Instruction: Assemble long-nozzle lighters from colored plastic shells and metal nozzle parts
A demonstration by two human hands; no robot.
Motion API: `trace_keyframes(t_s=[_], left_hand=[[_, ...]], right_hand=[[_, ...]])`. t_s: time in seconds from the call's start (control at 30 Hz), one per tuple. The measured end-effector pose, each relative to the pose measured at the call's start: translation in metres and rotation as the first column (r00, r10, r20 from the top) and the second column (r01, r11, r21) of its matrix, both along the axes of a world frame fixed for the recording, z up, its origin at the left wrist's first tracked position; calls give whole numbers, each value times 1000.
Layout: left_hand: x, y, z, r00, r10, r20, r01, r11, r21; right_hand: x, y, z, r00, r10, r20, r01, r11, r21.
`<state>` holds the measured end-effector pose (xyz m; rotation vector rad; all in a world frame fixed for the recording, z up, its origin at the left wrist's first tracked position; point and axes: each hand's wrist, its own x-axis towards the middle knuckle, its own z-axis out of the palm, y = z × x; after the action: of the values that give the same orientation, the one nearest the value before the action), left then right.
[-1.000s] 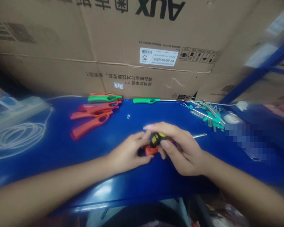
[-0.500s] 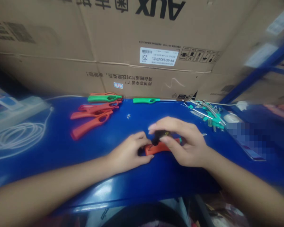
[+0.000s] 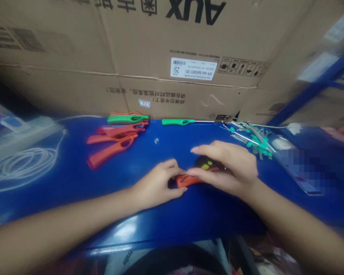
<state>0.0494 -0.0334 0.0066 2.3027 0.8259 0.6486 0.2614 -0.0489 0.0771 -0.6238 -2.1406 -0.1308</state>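
At the middle of the blue table, my left hand point(image 3: 162, 181) is closed around the near-left end of an orange lighter handle point(image 3: 183, 181), pinching it between thumb and fingers. Over its other end, my right hand point(image 3: 232, 166) curls round a short black-and-yellow tool point(image 3: 205, 163). The tool's tip is hidden, and I cannot tell whether it touches the handle. Left of my hands lie several red handles point(image 3: 107, 153) with a green handle point(image 3: 123, 119) behind them. A green lighter point(image 3: 176, 122) with a metal tube lies against the cardboard.
Several metal tubes with teal parts point(image 3: 259, 143) form a pile at the right. Tiny metal pieces point(image 3: 156, 141) lie mid-table. A coiled white cable point(image 3: 23, 168) and a power strip point(image 3: 34, 131) occupy the left. A large cardboard box point(image 3: 132, 49) walls off the back.
My right hand has swung the black-and-yellow tool rightward and turned it, so more of its yellow shows. The left hand keeps its place on the orange handle.
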Motion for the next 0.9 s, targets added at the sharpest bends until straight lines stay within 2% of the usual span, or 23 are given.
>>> trace_keyframes(t_s=[0.03,0.07,0.17,0.2,0.23,0.3,0.37,0.4,0.47,0.53,0.57,0.6,0.67,0.73,0.8,0.9], left_hand=[[0,0,0,1000,-1,3,1,1000,-1],[0,0,0,1000,-1,6,1,1000,-3],[0,0,-2,1000,3,5,-3,1000,-11],[0,0,-2,1000,5,4,-5,1000,-13],[0,0,-2,1000,8,5,-8,1000,-12],[0,0,-3,1000,6,5,-6,1000,-9],[0,0,-3,1000,4,4,-4,1000,-7],[0,0,-3,1000,3,5,-3,1000,-8],[0,0,-3,1000,-3,11,3,1000,-11],[0,1,-4,1000,-9,22,9,1000,-8],[0,1,-4,1000,-9,26,9,1000,-6],[0,1,-5,1000,-6,28,6,1000,-6],[0,1,-5,1000,6,28,-5,1000,-18],[0,1,-6,1000,12,24,-11,1000,-29],[0,1,-7,1000,8,27,-8,1000,-20],[0,1,-6,999,-1,32,0,1000,1]], right_hand=[[0,0,0,1000,-4,29,3,1000,22],[0,0,1,999,26,46,-25,1000,-19],[-1,0,3,980,198,-25,-198,944,-264],[-1,1,3,974,218,-57,-225,931,-287],[-1,0,3,977,204,-68,-215,940,-264],[0,-1,3,995,95,-18,-97,988,-123],[1,-3,3,998,0,66,0,1000,-3],[1,-3,3,995,9,98,-9,1000,-2],[-1,-4,3,988,119,103,-106,986,-127],[-3,-5,4,971,237,39,-217,935,-281],[-4,-5,4,967,253,3,-240,921,-306],[-5,-5,4,972,236,-17,-230,930,-285],[-5,-6,4,993,121,1,-119,982,-146],[-6,-7,3,999,27,45,-25,999,-32],[-6,-8,4,995,70,64,-64,994,-92],[-7,-7,5,976,214,-34,-215,934,-285]])
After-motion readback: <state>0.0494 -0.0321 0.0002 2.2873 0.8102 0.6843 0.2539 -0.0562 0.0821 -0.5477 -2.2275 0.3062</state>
